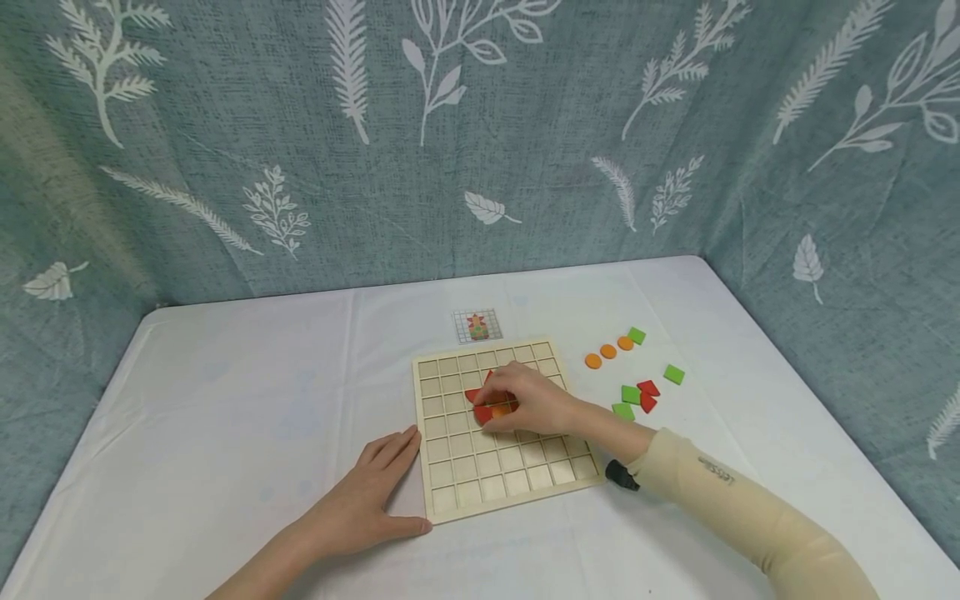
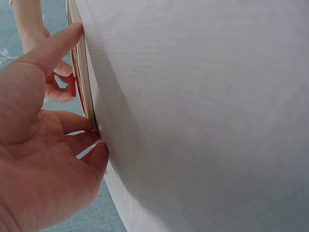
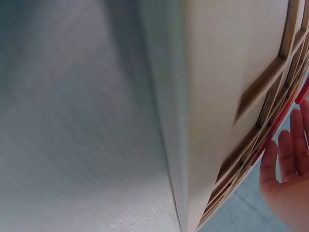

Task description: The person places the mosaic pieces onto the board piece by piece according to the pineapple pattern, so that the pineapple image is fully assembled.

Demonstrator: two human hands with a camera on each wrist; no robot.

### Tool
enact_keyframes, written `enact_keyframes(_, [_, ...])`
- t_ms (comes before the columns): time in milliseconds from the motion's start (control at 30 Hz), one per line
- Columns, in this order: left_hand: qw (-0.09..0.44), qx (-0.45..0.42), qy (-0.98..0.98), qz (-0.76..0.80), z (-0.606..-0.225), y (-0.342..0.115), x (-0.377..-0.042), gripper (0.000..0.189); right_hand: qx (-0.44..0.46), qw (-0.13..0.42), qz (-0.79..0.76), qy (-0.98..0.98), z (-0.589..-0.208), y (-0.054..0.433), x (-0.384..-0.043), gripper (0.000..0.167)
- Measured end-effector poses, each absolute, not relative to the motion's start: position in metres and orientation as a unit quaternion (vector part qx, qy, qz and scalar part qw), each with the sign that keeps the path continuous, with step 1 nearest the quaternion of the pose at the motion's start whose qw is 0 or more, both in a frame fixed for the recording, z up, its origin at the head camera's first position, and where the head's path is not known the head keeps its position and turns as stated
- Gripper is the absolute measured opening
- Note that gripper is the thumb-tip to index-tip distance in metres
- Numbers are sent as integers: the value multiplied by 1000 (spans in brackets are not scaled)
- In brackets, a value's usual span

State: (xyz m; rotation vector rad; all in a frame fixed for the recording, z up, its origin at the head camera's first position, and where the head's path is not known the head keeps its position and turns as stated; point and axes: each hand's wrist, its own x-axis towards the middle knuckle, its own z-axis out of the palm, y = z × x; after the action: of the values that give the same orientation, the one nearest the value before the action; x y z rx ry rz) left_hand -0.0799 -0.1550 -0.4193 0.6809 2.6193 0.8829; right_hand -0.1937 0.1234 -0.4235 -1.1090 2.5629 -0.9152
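Observation:
A wooden grid board [image 1: 459,468] lies on the table with several red pieces and an orange piece in its middle squares. Over those pieces my right hand [image 1: 525,402] pinches a small red tile [image 2: 72,85] between thumb and fingers; the left wrist view shows it just above the board. My left hand [image 1: 367,500] rests beside the board, fingertips at its left edge and thumb at the near left corner. In the right wrist view, the right hand's fingers [image 3: 286,153] reach over the grid, and part of the pieces is hidden behind them.
Right of the board lie orange discs [image 1: 608,352], green squares [image 1: 673,374] and red pieces [image 1: 648,402]. A small pattern card [image 1: 456,327] lies beyond the far edge. A black object [image 1: 621,476] sits by the near right corner, and a leaf-patterned curtain [image 1: 390,208] hangs behind.

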Motion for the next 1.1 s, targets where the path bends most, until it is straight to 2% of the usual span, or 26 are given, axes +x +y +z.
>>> enact_keyframes(733, [146,235,912,304,-424,-153,-79,103,-389,86,-307,865,-427,126,-192,23])
enact_keyframes(1100, [145,230,913,304,-422,-153,-79,102,-319,103,-375,864,-422,140,-190,24])
